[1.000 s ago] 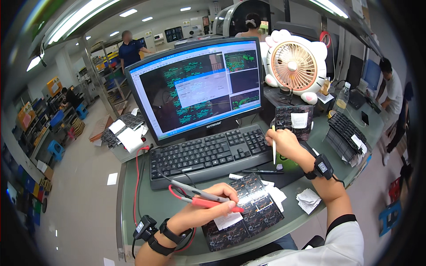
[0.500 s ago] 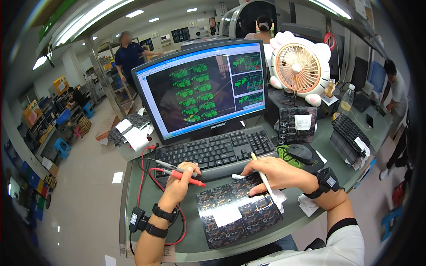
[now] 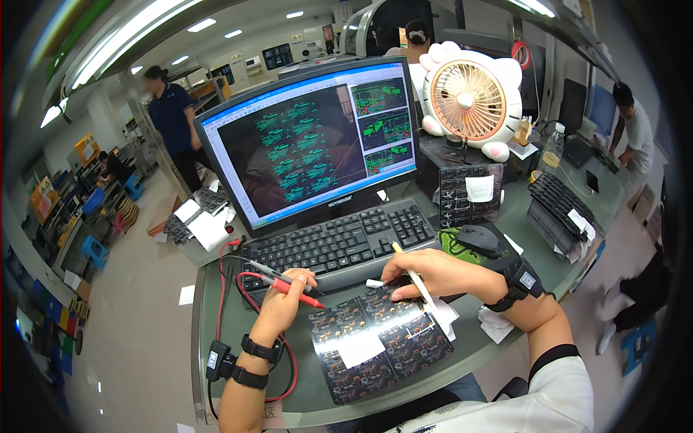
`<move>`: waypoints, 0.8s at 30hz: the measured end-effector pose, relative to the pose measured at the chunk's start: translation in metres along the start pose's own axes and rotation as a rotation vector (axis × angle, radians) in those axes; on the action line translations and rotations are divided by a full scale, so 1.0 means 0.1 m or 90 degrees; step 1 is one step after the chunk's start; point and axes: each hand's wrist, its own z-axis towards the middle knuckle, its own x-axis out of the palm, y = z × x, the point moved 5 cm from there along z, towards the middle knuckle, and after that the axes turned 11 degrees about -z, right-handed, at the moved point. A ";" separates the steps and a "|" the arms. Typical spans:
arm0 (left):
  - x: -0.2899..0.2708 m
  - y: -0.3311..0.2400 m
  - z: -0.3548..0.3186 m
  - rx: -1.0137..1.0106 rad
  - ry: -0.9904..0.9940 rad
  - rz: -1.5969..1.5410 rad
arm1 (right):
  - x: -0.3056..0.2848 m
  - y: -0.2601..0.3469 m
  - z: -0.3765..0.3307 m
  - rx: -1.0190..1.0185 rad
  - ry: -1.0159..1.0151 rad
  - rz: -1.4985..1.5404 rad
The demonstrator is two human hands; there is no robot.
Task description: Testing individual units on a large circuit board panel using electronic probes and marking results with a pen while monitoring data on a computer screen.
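A dark circuit board panel [image 3: 386,368] lies on the green bench with a white paper label [image 3: 361,349] on it. In my left hand [image 3: 284,307] are two test probes, a red probe [image 3: 294,291] and a grey one [image 3: 266,268]; the red tip points at the panel's upper left corner. My right hand [image 3: 447,278] is closed around a slim white pen-like stick [image 3: 419,280] with a yellowish end. Its fingertips are at the panel's far edge, and a white cap-like piece [image 3: 375,283] lies by them. Each wrist wears black straps with a small device.
Behind the panel stand a keyboard [image 3: 332,245] and a monitor [image 3: 303,144] with board drawings. To the right are a mouse [image 3: 479,241], an upright panel [image 3: 469,196], a cat-shaped fan [image 3: 473,101], a bottle [image 3: 553,148] and stacked boards [image 3: 559,209]. Red probe cable [image 3: 221,289] runs along the left.
The drawing on the monitor has turned from bright green to teal. A person at the back left has moved left and nearer. My hands keep their holds with little movement.
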 end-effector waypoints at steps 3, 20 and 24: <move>-0.02 0.01 -0.01 0.012 -0.011 -0.007 | 0.01 -0.01 0.01 0.003 -0.005 0.011; -0.01 -0.49 -0.06 0.045 -0.001 -0.402 | -0.08 -0.10 0.03 -0.031 -0.102 0.045; 0.03 -0.59 -0.11 0.045 0.066 -0.466 | -0.13 -0.01 0.02 -0.030 -0.096 0.066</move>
